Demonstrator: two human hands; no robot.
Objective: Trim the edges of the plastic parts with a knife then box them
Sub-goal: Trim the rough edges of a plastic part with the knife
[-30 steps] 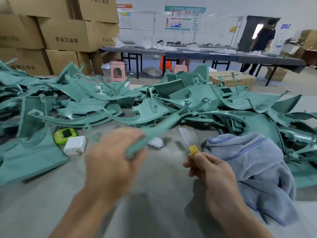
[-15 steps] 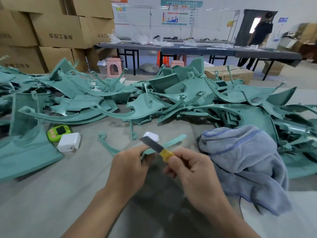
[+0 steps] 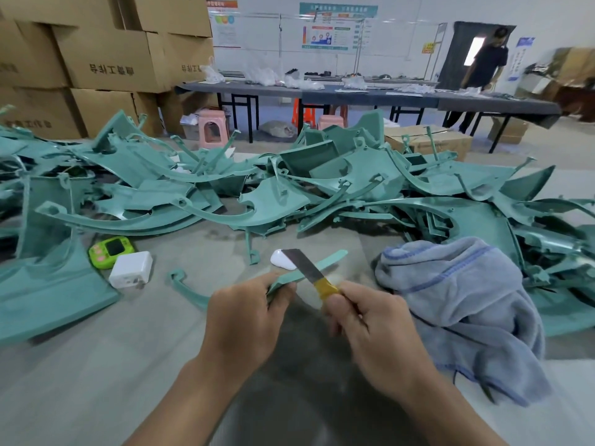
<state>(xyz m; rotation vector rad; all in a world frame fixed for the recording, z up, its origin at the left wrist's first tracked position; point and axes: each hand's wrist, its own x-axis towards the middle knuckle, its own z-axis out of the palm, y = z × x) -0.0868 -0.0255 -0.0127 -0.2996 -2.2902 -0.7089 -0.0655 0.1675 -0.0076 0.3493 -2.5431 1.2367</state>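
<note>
One knife, right hand; one strip, left hand

Head view: my left hand grips a slim green plastic strip; my right hand pinches a yellow-handled knife, blade crossing the strip. Behind lies a heap of green plastic parts; at right, a grey towel.
</note>
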